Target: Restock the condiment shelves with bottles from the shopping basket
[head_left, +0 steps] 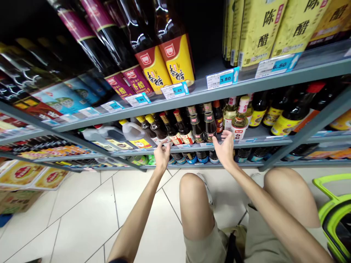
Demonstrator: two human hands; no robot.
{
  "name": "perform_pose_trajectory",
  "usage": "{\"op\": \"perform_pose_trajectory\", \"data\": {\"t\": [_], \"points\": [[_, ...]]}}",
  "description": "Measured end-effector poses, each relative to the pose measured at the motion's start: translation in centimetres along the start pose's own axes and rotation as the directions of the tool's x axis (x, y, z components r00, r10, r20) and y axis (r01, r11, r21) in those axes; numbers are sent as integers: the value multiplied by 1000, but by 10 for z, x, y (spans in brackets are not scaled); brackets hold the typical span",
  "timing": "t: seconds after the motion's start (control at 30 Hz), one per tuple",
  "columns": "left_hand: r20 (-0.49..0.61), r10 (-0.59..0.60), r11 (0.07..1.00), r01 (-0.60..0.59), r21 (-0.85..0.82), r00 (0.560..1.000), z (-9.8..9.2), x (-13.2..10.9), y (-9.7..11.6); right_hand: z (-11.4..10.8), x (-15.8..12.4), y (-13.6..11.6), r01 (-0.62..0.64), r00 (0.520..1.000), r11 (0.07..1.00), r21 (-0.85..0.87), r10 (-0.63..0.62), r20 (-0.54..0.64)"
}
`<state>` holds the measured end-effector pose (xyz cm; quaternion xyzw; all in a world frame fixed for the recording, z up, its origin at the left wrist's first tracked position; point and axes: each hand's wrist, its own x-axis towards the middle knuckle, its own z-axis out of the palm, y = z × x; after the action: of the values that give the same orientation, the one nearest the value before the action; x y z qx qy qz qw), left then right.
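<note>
The clear bottle with the pink cap (239, 123) stands upright on the lower shelf (189, 147), right at my right hand (225, 149), its long axis running up from the shelf and its base just behind those fingers. My right thumb and fingers are spread wide, with nothing visible between them; the thumb lies before the foot of a dark bottle with a black label (210, 123). I can't tell whether I touch either bottle. My left hand (162, 157) is well apart from the clear one, at the shelf's front edge below the yellow-capped dark bottles (157, 128), its fingers bent; whether they pinch anything, I can't tell. Above runs another shelf (197, 87) with taller bottles and yellow boxes (257, 33). My knees are over a tiled floor (148, 223), a green basket (329, 208) to my right, cartons (33, 175) far left.
</note>
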<state>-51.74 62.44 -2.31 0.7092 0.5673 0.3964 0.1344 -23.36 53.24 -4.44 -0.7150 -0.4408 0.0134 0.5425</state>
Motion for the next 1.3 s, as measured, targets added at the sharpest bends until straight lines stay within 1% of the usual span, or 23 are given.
{"op": "perform_pose_trajectory", "data": {"t": [0.03, 0.1, 0.17, 0.2, 0.3, 0.43, 0.57, 0.67, 0.73, 0.83, 0.9, 0.97, 1.0, 1.03, 1.07, 1.1, 1.13, 1.17, 1.2, 1.23, 1.27, 1.3], "points": [[-30, -20, 998, 19, -54, 999, -1, 2, 2, 0, 4, 6, -10, 1000, 1000, -2, 10, 12], [-60, -40, 993, 33, -112, 997, -2, 8, 9, 2, 10, 12, 10, 990, 999, -33, -5, 138], [-62, -46, 991, 37, -132, 997, -1, 13, 17, 6, 14, 11, 32, 970, 998, -53, -19, 240], [-59, -52, 988, 43, -145, 997, -1, 15, 20, 8, 14, 10, 36, 966, 998, -61, -19, 259], [-52, -76, 977, 64, -203, 996, 0, 18, 28, 7, 14, 6, 26, 969, 996, -84, -5, 247], [-59, -84, 963, 65, -261, 995, 1, 20, 31, 3, 12, 6, 47, 970, 995, -88, -25, 242], [-44, -91, 963, 76, -257, 995, 2, 22, 32, 3, 14, 8, 47, 969, 993, -105, -20, 248], [-55, -80, 961, 62, -269, 995, 4, 24, 38, 4, 16, 11, 63, 966, 997, -43, -50, 255], [-63, -70, 951, 47, -307, 996, 2, 24, 46, 3, 14, 13, 85, 964, 996, 12, -85, 250], [-48, -56, 919, 32, -393, 997, -8, 13, 72, -7, -2, 14, 141, 969, 989, 43, -147, 199], [-33, -23, 890, 5, -457, 999, -18, -3, 96, -22, -24, 15, 167, 969, 984, 65, -176, 174], [-1, 62, 877, -55, -478, 998, -27, -25, 120, -42, -51, 16, 148, 966, 982, 114, -168, 195], [33, 126, 880, -97, -465, 991, -29, -37, 130, -54, -66, 17, 118, 966, 984, 135, -145, 214], [88, 201, 886, -142, -442, 976, -28, -48, 138, -68, -81, 17, 82, 964, 985, 152, -117, 239], [173, 278, 890, -186, -416, 945, -24, -59, 143, -82, -96, 18, 44, 959, 986, 162, -87, 269], [290, 349, 894, -223, -389, 891, -17, -67, 144, -98, -110, 18, 2, 954, 986, 167, -52, 294], [433, 400, 898, -249, -364, 808, -8, -74, 142, -116, -123, 18, -39, 951, 985, 165, -15, 310], [579, 412, 907, -258, -333, 703, 3, -79, 138, -135, -135, 17, -78, 949, 984, 161, 23, 316], [719, 377, 926, -253, -280, 584, 15, -81, 132, -155, -146, 14, -117, 950, 980, 162, 63, 305], [837, 297, 950, -233, -209, 459, 27, -81, 125, -176, -156, 11, -156, 954, 973, 170, 104, 280], [906, 169, 975, -202, -95, 388, 38, -81, 119, -198, -165, 8, -186, 960, 966, 180, 139, 243], [956, -6, 982, -181, 62, 294, 48, -79, 114, -219, -173, 4, -201, 966, 962, 185, 164, 198]]}}
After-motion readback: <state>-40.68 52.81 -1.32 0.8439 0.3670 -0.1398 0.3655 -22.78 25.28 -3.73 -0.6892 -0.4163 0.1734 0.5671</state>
